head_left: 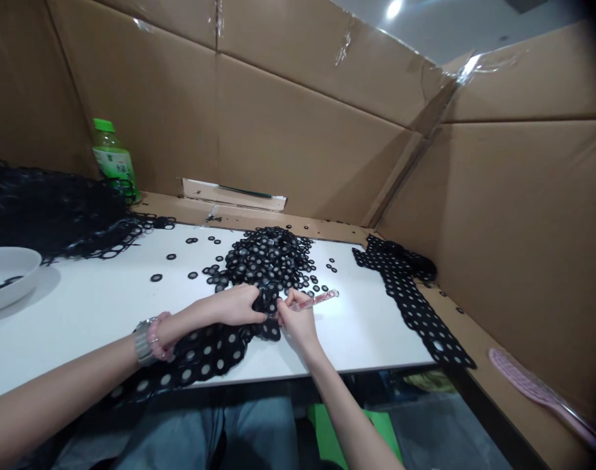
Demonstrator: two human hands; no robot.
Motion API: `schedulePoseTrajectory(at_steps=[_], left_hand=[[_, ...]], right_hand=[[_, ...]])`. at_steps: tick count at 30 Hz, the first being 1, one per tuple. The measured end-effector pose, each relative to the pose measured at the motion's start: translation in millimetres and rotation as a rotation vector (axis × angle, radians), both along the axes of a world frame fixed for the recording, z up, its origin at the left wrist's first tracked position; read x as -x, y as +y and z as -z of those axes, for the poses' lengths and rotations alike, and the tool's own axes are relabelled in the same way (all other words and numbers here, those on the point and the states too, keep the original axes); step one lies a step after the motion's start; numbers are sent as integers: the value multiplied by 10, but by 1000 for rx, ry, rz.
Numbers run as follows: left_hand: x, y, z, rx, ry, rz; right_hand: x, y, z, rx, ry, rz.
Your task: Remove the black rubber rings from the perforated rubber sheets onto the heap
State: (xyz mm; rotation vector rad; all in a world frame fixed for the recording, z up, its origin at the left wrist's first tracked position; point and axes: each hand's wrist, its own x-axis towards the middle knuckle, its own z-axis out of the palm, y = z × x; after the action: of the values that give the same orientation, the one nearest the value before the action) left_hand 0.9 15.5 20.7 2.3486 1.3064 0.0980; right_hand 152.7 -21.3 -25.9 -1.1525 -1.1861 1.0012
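My left hand [239, 305] is closed on the edge of a black sheet with rows of round pale spots [214, 352]. That sheet runs under my left wrist and hangs over the table's front edge. In my right hand [299, 320] I hold a slim clear pen-like tool with a reddish inside [322, 298], its back end pointing right. My fingers hide its tip, which is close to the sheet and my left thumb. Just beyond both hands rises a heap of small black ring-like discs [266, 254], with grey middles. Several loose discs [171, 256] lie around it.
A white bowl [14, 261] with some dark pieces stands at the left. Behind it lies a black tangle of perforated scraps [57, 209], near a green bottle [114, 156]. Another spotted black strip [405, 297] lies at the right, near a pink hairbrush [533, 385]. Cardboard walls [298, 130] surround the table.
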Motion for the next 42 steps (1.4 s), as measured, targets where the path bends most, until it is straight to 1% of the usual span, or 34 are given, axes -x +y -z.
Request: schedulePoseTrajectory(at_steps=[2,4,9,11,14,21,26,31,35,42], left_hand=[[14,26,-7,21,21,8],[36,52,19,43,5,-13],[94,62,170,142,-181,-104],[107,49,219,147,-228,-135],[115,34,252,155,-266,-169],[149,32,240,194,-303,-211],[197,24,241,266,-378,-204],[201,17,241,283,-465,-243],[193,18,228,280,-469,-233],[184,21,205,244,-366,-231]], right_hand=[[-5,15,18,8,-2,0],[-11,20,28,3,-21,7],[-12,5,26,-4,-99,21],[-8,-3,21,8,-99,10],[-1,-17,5,21,-76,-22],[11,-58,-73,24,-119,-44],[12,-71,-75,27,-148,-89],[3,-59,-40,37,-43,-93],[-1,-45,-19,48,10,-93],[9,-46,-40,18,-101,-112]])
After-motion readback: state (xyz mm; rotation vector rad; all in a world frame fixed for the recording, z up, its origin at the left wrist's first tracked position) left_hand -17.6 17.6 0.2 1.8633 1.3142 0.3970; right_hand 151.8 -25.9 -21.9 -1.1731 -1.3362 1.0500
